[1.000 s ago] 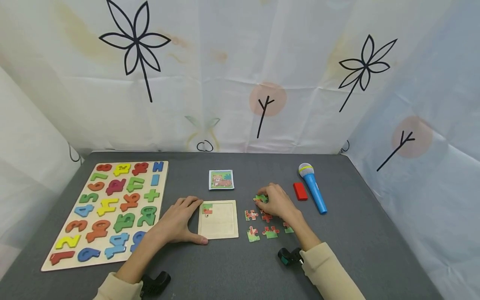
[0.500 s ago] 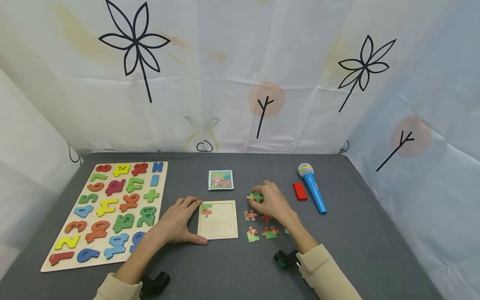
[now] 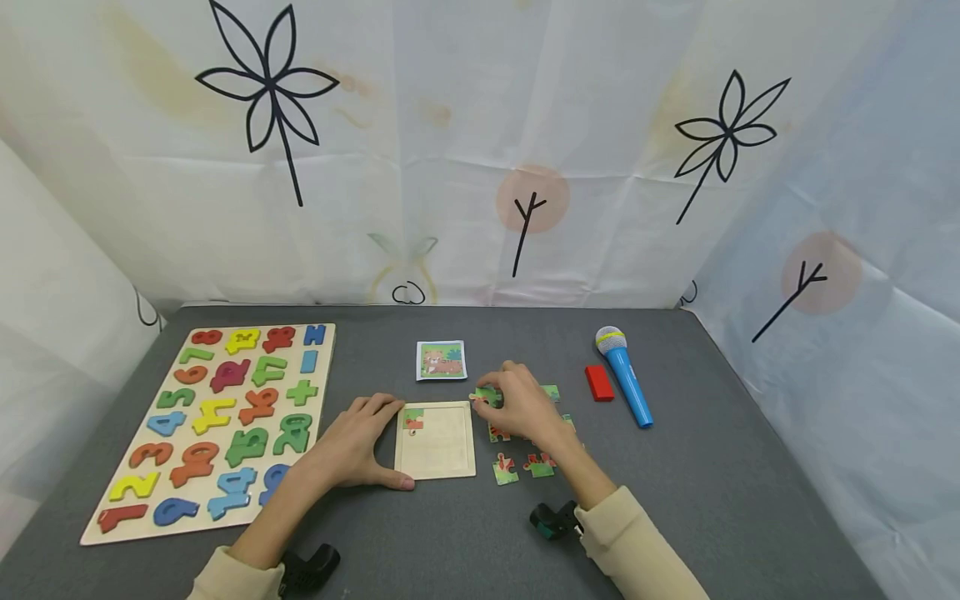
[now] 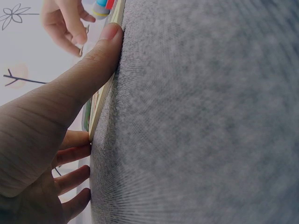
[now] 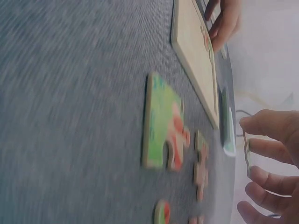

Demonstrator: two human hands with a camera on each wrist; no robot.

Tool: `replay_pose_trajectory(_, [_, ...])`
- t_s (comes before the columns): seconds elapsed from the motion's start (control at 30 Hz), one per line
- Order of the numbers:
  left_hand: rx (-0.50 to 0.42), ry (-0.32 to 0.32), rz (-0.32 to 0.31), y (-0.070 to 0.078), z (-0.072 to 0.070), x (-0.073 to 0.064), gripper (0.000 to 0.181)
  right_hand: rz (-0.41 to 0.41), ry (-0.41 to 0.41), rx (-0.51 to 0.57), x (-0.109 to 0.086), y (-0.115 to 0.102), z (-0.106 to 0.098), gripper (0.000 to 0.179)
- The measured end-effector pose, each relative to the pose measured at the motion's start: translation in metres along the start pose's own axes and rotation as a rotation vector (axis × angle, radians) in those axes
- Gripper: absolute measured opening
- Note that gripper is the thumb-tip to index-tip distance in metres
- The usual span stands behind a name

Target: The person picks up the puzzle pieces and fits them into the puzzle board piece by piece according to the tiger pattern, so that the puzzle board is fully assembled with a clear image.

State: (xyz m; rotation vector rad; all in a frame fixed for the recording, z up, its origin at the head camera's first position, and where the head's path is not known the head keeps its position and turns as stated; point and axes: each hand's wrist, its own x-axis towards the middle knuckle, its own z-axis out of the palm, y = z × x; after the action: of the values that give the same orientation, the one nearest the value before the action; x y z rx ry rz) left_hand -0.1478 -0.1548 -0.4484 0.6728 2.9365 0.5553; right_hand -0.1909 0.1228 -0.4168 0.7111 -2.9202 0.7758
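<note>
My left hand (image 3: 354, 442) spans the left side of a square wooden puzzle tray (image 3: 442, 450). Its thumb is on the front edge and the index finger at the far left corner, holding the tray between them. One green and red jigsaw piece (image 3: 413, 419) sits in the tray's far left corner. Right of the tray, my right hand (image 3: 519, 402) pinches a green jigsaw piece (image 3: 489, 395) between thumb and fingers. In the right wrist view that piece is raised and seen edge-on. Several loose pieces, among them a corner piece (image 3: 505, 471), lie below my right hand, which partly covers them.
A picture card (image 3: 441, 361) lies behind the tray. At left is a large board of coloured numbers and letters (image 3: 213, 417). A red block (image 3: 600, 383) and a blue toy microphone (image 3: 627, 375) lie at right on the grey table (image 3: 465, 542). Cloth walls enclose the table.
My right hand has moved left toward the tray, carrying the green jigsaw piece and uncovering another loose piece behind it. My left hand and the tray have stayed put.
</note>
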Motion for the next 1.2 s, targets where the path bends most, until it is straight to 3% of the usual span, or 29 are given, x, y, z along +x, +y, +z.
replay_pose_trajectory(0.63, [-0.012,0.004,0.009,-0.003,0.002,0.001,0.117,-0.082,-0.116,-0.082,0.018,-0.043,0.035,0.023])
replay_pose_trajectory(1.2, [-0.01,-0.002,0.011,-0.001,-0.002,0.001,0.118,-0.04,-0.149,-0.121,0.021,-0.051,0.042,0.026])
